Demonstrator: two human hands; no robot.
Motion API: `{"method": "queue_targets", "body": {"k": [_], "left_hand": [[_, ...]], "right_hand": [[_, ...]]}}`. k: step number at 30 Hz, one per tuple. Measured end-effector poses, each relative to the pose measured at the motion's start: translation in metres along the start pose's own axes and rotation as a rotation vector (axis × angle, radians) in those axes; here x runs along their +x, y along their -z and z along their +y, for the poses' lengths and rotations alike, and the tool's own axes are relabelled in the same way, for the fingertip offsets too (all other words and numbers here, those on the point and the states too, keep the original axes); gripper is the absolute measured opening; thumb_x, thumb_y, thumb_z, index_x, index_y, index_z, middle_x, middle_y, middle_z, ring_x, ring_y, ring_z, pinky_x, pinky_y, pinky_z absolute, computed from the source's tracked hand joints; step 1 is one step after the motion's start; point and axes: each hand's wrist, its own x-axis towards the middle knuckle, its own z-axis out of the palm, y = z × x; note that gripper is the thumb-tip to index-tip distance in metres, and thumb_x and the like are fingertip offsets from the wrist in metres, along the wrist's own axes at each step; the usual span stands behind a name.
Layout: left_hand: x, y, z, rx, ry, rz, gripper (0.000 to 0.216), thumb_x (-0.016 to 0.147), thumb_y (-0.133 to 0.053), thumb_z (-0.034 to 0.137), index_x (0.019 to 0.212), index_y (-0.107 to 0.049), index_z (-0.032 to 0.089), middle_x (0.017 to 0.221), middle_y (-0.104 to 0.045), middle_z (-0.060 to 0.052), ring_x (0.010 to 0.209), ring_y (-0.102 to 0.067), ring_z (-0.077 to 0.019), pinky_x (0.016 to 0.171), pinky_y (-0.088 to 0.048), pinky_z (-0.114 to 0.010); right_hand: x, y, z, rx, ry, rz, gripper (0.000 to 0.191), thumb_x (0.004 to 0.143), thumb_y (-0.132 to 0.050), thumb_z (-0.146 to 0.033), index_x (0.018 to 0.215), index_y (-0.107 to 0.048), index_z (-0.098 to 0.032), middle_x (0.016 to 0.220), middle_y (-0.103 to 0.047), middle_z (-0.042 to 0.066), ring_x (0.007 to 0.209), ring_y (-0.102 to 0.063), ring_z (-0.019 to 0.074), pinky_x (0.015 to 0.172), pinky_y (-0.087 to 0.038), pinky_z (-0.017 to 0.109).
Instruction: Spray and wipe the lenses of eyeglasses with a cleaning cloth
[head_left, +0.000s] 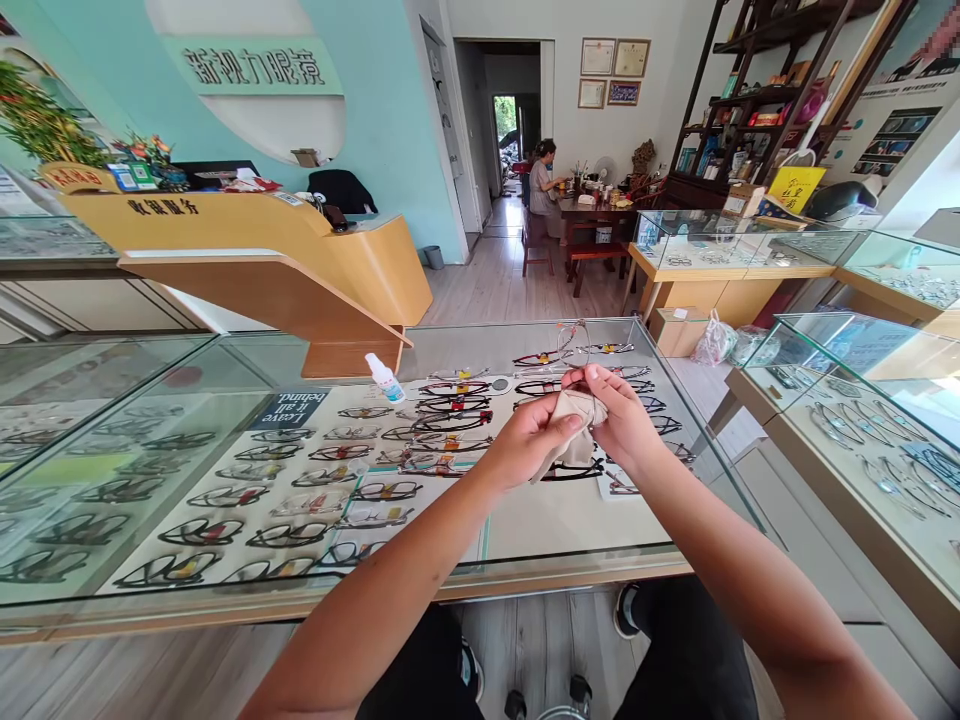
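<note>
Above the glass counter, a crumpled beige cloth (pixel 574 408) is pinched between my two hands. My left hand (pixel 536 440) is closed on its left side, with the thumb pressed over the fabric. My right hand (pixel 619 415) is closed at the other side, fingers together. A thin-rimmed pair of eyeglasses (pixel 573 340) sticks up just beyond my fingertips and appears held with the cloth; its remaining part is covered by fabric and fingers. Left of my hands, a small white spray bottle (pixel 385 380) with a blue label stands on the counter.
Rows of eyeglass frames (pixel 315 480) lie inside the glass display counter (pixel 547 560) below my arms. More display cases (pixel 862 420) stand to the right. A wooden reception desk (pixel 300 270) is at the back left. A person (pixel 541 185) sits at a far table.
</note>
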Motion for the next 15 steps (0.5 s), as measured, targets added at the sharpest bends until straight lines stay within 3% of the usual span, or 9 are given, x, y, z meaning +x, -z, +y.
{"method": "queue_targets", "body": {"k": [5,8,11,15], "left_hand": [[-0.001,-0.006,0.000,-0.050,-0.020,0.014,0.053,0.085,-0.088,0.058,0.117,-0.080,0.017,0.089,-0.069,-0.004,0.076,-0.054,-0.0160,0.069,-0.042,-0.027],[-0.001,-0.009,-0.002,-0.057,-0.040,0.022,0.051,0.087,-0.087,0.056,0.118,-0.079,0.017,0.088,-0.070,-0.004,0.074,-0.057,-0.0158,0.071,-0.047,-0.028],[-0.001,-0.013,-0.005,-0.101,-0.068,0.040,0.051,0.088,-0.088,0.053,0.123,-0.077,0.019,0.099,-0.075,-0.006,0.084,-0.068,-0.0193,0.086,-0.056,-0.033],[-0.001,-0.016,-0.006,-0.080,-0.100,0.133,0.051,0.087,-0.089,0.055,0.119,-0.076,0.018,0.102,-0.079,-0.008,0.088,-0.073,-0.0224,0.086,-0.060,-0.035]], "right_hand": [[-0.002,-0.004,-0.002,0.050,-0.010,0.006,0.032,0.085,-0.091,-0.055,0.088,-0.080,-0.024,0.096,-0.077,0.002,0.064,-0.056,0.0127,0.059,-0.049,0.027],[-0.002,-0.005,-0.002,0.027,-0.016,0.024,0.034,0.085,-0.090,-0.056,0.089,-0.079,-0.023,0.093,-0.076,0.002,0.054,-0.042,0.0090,0.045,-0.033,0.025],[-0.004,-0.006,0.000,0.002,-0.040,0.028,0.038,0.085,-0.089,-0.059,0.092,-0.079,-0.023,0.094,-0.076,0.002,0.053,-0.041,0.0084,0.040,-0.020,0.025],[-0.006,-0.010,0.003,0.029,-0.050,0.017,0.038,0.085,-0.089,-0.059,0.093,-0.076,-0.024,0.100,-0.076,0.003,0.059,-0.049,0.0099,0.041,-0.025,0.023]]}}
